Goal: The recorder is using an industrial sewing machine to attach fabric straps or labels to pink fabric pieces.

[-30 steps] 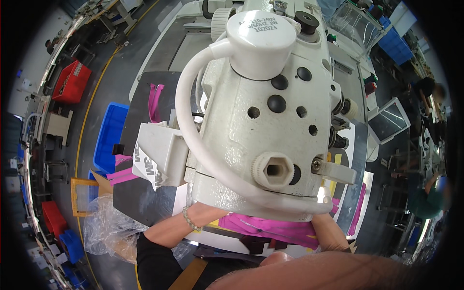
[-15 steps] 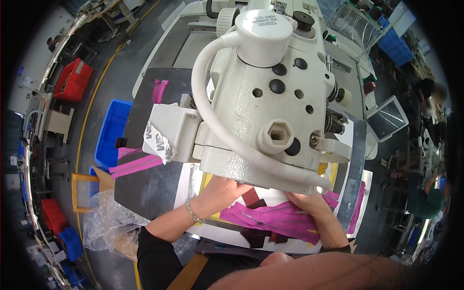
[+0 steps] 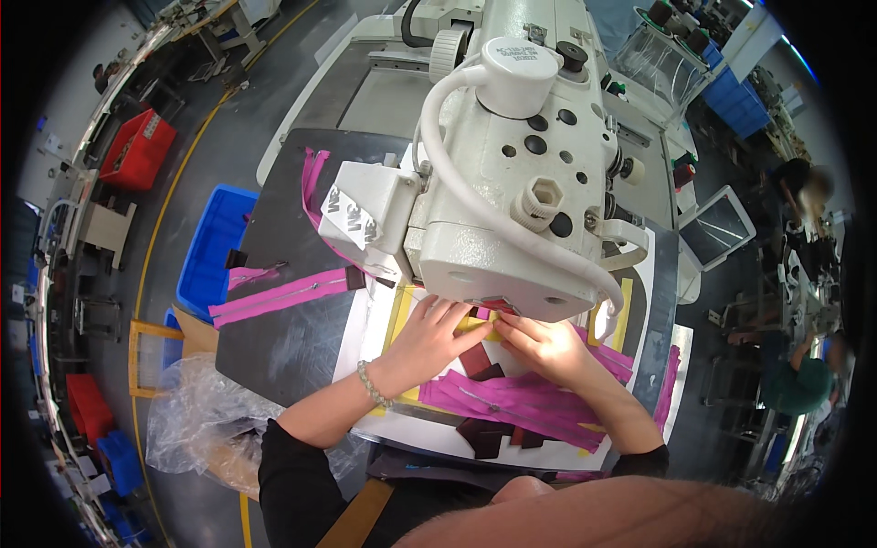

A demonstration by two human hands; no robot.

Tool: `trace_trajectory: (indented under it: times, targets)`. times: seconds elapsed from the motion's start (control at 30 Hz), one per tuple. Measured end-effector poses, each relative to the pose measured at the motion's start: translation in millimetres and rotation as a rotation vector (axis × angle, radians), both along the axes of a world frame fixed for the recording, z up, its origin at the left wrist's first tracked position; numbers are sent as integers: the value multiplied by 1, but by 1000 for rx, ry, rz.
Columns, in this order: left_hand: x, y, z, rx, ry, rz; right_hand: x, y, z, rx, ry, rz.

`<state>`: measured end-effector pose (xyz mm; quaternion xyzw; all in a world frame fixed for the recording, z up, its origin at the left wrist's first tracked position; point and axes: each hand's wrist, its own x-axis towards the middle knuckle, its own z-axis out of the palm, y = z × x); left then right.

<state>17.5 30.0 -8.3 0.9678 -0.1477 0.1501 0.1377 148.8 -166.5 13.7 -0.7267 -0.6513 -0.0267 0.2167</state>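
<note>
Both my hands work beneath the front of a white industrial sewing machine head [image 3: 512, 265]. My left hand [image 3: 429, 342] lies on the yellow-edged white template, fingers stretched out and thumb reaching right. My right hand [image 3: 553, 352] has its fingertips pressed together at a yellow strip [image 3: 480, 329]; what they pinch is too small to make out. A bit of magenta tape and a dark red piece show just beyond the fingertips, partly hidden by the machine. Nearer me, magenta zippers [image 3: 493, 400] lie across the template, with dark red tabs [image 3: 480, 438] around them.
More magenta zippers [image 3: 283, 297] rest on the dark table plate [image 3: 274, 356] at left. Beside it stand a blue bin [image 3: 215, 251] and crumpled clear plastic [image 3: 196, 416]. A tablet-like screen [image 3: 722, 228] is at right. Other people sit farther right.
The machine head now sits farther back, uncovering my fingers. My hands have come closer together at the yellow strip. A zipper with a dark end tab now shows more fully at left.
</note>
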Motion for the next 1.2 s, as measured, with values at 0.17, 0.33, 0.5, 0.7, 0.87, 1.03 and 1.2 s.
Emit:
trace_trajectory:
  times: [0.17, 0.33, 0.5, 0.7, 0.87, 1.03, 1.2]
  targets:
    - [3, 9, -5, -101, -18, -42, -3, 0, -5, 46, -111, 17]
    - [8, 28, -12, -231, 110, -48, -9, 1, -3, 22, -169, -18]
    - [10, 37, -9, -169, 23, -146, -8, 0, -6, 10, -138, -16]
    - [7, 32, -8, -82, -8, -130, -6, 0, -7, 19, -97, -7]
    - [3, 23, -7, 56, -103, -108, -7, 1, -7, 10, -76, -15]
    - [4, 19, -3, 126, -121, -91, -7, 1, -8, 61, -58, -8]
    - [5, 15, -1, 159, -138, -77, -7, 1, -7, 66, -50, -14]
